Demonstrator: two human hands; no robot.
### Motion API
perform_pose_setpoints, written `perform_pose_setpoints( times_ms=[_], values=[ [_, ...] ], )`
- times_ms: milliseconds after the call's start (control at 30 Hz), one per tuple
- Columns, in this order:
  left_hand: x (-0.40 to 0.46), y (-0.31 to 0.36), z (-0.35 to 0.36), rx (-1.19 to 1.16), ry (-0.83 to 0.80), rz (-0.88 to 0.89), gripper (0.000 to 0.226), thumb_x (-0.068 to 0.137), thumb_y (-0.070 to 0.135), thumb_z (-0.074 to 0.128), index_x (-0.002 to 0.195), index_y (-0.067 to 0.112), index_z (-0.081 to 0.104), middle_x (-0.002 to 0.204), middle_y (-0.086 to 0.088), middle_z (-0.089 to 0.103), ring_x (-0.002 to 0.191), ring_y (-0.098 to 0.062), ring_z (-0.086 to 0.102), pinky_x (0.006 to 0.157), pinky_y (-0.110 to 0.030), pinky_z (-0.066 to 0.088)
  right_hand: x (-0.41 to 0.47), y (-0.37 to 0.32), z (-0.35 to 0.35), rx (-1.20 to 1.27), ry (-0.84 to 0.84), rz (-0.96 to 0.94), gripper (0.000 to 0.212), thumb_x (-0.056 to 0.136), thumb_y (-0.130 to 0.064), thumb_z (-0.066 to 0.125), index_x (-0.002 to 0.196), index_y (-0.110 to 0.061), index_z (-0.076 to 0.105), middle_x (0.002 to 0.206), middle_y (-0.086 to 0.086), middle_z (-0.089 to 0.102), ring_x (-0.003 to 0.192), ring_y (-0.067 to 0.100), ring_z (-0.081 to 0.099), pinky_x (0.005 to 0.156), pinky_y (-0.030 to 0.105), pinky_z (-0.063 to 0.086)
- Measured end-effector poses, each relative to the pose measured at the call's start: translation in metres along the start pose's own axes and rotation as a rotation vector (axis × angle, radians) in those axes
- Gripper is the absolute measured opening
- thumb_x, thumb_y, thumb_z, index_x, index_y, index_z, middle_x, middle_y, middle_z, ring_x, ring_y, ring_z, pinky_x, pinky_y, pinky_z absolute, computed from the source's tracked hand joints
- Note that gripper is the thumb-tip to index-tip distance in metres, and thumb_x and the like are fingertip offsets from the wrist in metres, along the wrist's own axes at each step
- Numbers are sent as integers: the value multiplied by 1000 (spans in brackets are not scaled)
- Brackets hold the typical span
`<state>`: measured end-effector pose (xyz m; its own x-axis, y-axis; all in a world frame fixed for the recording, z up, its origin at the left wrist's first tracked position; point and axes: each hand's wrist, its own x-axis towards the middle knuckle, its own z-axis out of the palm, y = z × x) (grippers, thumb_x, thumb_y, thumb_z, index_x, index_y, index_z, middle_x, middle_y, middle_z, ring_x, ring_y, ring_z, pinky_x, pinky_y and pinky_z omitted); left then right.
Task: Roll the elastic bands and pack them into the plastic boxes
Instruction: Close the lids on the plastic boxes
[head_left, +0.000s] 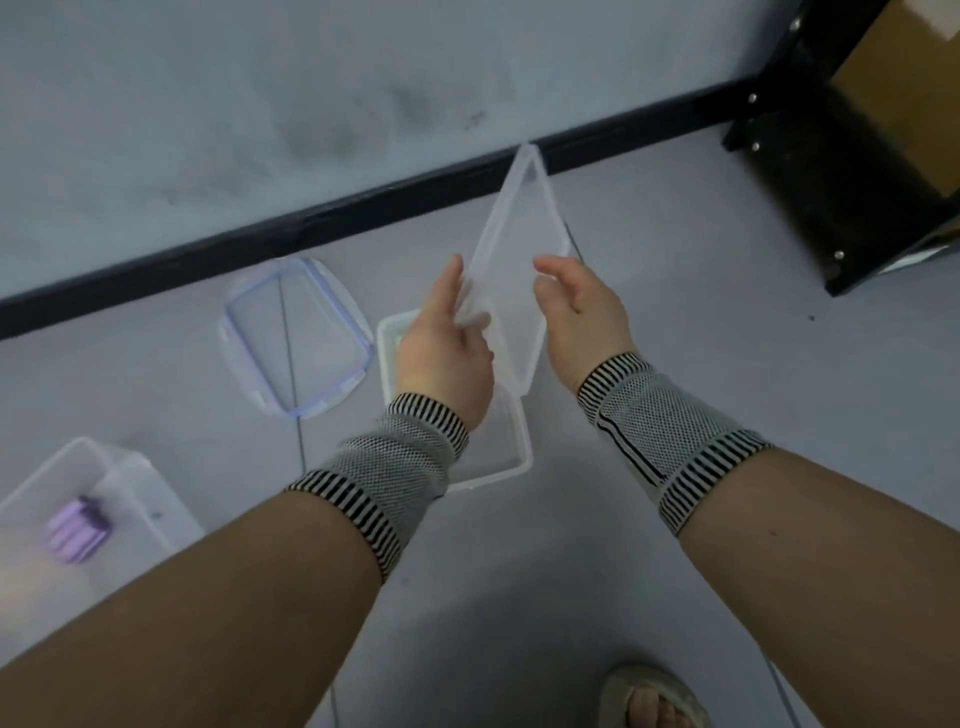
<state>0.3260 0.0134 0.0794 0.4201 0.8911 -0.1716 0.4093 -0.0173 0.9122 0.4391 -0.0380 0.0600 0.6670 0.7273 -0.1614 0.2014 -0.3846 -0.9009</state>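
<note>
Both hands, left (448, 347) and right (581, 312), hold a clear lid (519, 270) tilted above an open box (498, 457) on the floor, fingers loosely curled at its edges.

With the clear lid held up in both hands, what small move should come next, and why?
Probably lower the clear lid onto the open box beneath it. Left hand and right hand hold it tilted above that box, so seating it looks like the nearest step.
</note>
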Motion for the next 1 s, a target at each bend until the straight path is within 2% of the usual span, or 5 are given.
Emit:
perform_pose_setpoints(
  times_ms=[100,233,500,700,1000],
  values=[
    [-9,7,-39,-327,92,-85,60,93,-4,44,140,31,36,135,6,49,101,-10,65,71,-23,56,-8,1,20,-161,12,117,58,95,-42,48,144,-15,33,152,6,29,136,19,35,113,33,28],
    [-16,-6,-76,-420,93,-87,58,91,-4,48,137,30,37,128,5,53,97,-9,67,70,-24,55,-25,-3,52,-105,-76,138,76,88,-51,55,148,-16,25,150,6,35,134,22,39,113,36,31],
    [-26,-73,-104,629,-58,60,84,87,41,59,150,17,8,152,1,30,137,-15,31,110,-30,27,-31,0,71,-402,-134,11,88,85,-54,59,150,-15,16,158,5,13,142,22,25,116,35,23],
    [-46,-112,-87,733,-228,12,88,88,43,56,150,14,1,158,2,10,146,-15,1,116,-36,14,-44,33,64,-623,-214,-14,95,81,-57,62,151,-17,12,160,1,7,144,23,13,115,33,14],
    [-60,-142,-89,727,-345,-91,76,92,36,52,150,16,7,156,-2,19,142,-17,20,114,-31,22,-55,57,70,-673,-344,-11,97,81,-53,65,152,-20,8,160,-4,0,145,22,13,116,32,14]
  ],
)
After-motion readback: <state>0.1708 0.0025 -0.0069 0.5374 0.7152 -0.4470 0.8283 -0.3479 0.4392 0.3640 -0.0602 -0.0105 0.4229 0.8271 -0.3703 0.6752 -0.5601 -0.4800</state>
